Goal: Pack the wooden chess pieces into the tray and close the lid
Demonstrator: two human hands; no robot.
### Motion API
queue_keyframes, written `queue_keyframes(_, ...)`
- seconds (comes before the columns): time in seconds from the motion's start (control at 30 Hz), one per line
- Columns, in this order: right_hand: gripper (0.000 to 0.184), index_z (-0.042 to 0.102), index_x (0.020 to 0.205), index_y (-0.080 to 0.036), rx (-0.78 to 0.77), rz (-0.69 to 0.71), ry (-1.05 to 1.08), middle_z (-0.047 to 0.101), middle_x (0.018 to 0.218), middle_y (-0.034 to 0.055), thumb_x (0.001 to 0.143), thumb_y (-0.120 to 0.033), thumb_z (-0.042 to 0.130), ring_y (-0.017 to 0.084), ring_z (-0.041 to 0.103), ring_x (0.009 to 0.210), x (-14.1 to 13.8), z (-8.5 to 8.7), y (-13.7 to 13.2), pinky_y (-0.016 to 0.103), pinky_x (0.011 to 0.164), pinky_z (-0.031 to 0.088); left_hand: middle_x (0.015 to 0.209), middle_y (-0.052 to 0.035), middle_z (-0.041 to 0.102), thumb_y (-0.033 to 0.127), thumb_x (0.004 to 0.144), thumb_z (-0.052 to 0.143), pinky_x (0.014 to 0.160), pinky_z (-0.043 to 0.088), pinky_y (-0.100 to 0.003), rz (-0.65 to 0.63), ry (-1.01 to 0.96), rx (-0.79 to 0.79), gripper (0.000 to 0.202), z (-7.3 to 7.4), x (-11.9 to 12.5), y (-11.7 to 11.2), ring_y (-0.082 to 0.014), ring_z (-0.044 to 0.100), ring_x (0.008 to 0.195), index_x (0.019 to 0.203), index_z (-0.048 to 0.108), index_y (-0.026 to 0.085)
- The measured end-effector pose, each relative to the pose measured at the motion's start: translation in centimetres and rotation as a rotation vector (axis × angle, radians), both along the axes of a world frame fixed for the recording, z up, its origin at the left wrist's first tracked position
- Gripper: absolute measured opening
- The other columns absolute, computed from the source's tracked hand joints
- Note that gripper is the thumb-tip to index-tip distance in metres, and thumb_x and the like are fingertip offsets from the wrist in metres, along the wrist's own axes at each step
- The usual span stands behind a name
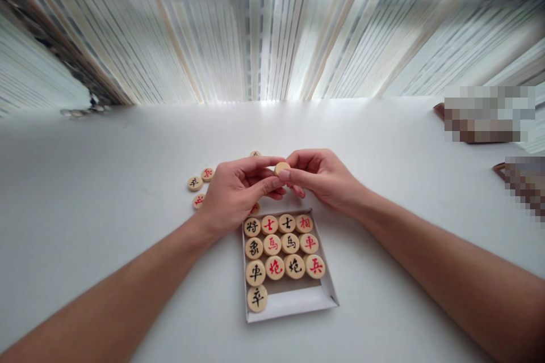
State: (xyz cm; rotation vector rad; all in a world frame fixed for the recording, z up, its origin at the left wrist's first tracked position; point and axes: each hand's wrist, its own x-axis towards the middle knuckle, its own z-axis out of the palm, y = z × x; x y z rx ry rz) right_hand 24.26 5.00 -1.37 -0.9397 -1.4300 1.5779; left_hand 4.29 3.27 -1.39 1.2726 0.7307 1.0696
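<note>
The white table (106, 227) is spreading under everything, and the open box (298, 302) is lying on it, nearer the person than the hands. The left hand (230, 187) is holding its fingers narrow, forefinger and thumb flanking the piece (281, 168); the right hand (330, 178) is pinching the same piece, thumb pressing its near face. For good handling, the fingertips should be gripping lightly at the rim, one pinch staying firm while the other is shifting, lest the smooth-looking disc slip. The loose pieces (195, 183), some partly hidden, are lying around the left hand; the boxed pieces (273, 244) are showing red or black characters. The held piece is sitting above the table, between both hands, beyond the box; it is looking round, thick and pale, its visible face plain, its far face hidden.
</note>
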Motion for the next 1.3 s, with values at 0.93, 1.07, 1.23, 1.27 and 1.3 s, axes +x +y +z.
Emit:
queue_keyframes(0.93,0.046,0.077,0.087,-0.015,-0.030,0.071,0.039,0.070,0.069,-0.0010,0.063,-0.041,0.106,0.009,0.056,0.058,0.37,0.05,0.25,0.020,0.052,0.044,0.102,-0.0101,0.087,0.041,0.086,0.092,0.085,0.073,-0.040,0.039,-0.003,-0.137,0.042,-0.75,-0.59,0.19,-0.0273,0.085,0.088,0.119,0.084,0.016)
queue_keyframes(1.07,0.043,0.078,0.086,-0.015,-0.010,0.048,0.044,0.071,0.070,-0.0001,0.068,-0.044,0.103,0.010,0.058,0.059,0.20,0.20,0.17,0.022,0.054,0.048,0.095,-0.0098,0.087,0.042,0.084,0.093,0.084,0.073,-0.040,0.072,0.031,-0.113,0.045,-0.46,-0.43,-0.07,-0.0261,0.085,0.084,0.118,0.082,0.016)
queue_keyframes(1.23,0.037,0.083,0.089,-0.015,0.085,-0.021,0.047,0.070,0.065,-0.0003,0.077,-0.046,0.098,0.011,0.060,0.056,-0.02,-0.17,-0.13,0.023,0.054,0.051,0.091,-0.0096,0.086,0.043,0.080,0.096,0.082,0.072,-0.038,0.132,0.070,-0.078,0.046,-0.23,-0.19,-0.48,-0.0243,0.084,0.080,0.112,0.082,0.015)
queue_keyframes(1.27,0.036,0.084,0.092,-0.015,0.101,-0.029,0.049,0.072,0.067,0.0006,0.078,-0.044,0.097,0.011,0.061,0.056,-0.05,-0.35,-0.21,0.024,0.053,0.052,0.091,-0.0098,0.086,0.045,0.080,0.096,0.082,0.072,-0.038,0.140,0.057,-0.085,0.046,-0.27,-0.19,-0.47,-0.0243,0.084,0.080,0.112,0.082,0.015)
queue_keyframes(1.3,0.035,0.084,0.096,-0.015,0.125,-0.039,0.048,0.074,0.070,0.0017,0.079,-0.043,0.097,0.012,0.063,0.057,-0.09,-0.55,-0.30,0.024,0.054,0.053,0.092,-0.0101,0.086,0.046,0.081,0.095,0.082,0.072,-0.038,0.151,0.038,-0.097,0.046,-0.33,-0.20,-0.41,-0.0242,0.084,0.080,0.112,0.082,0.014)
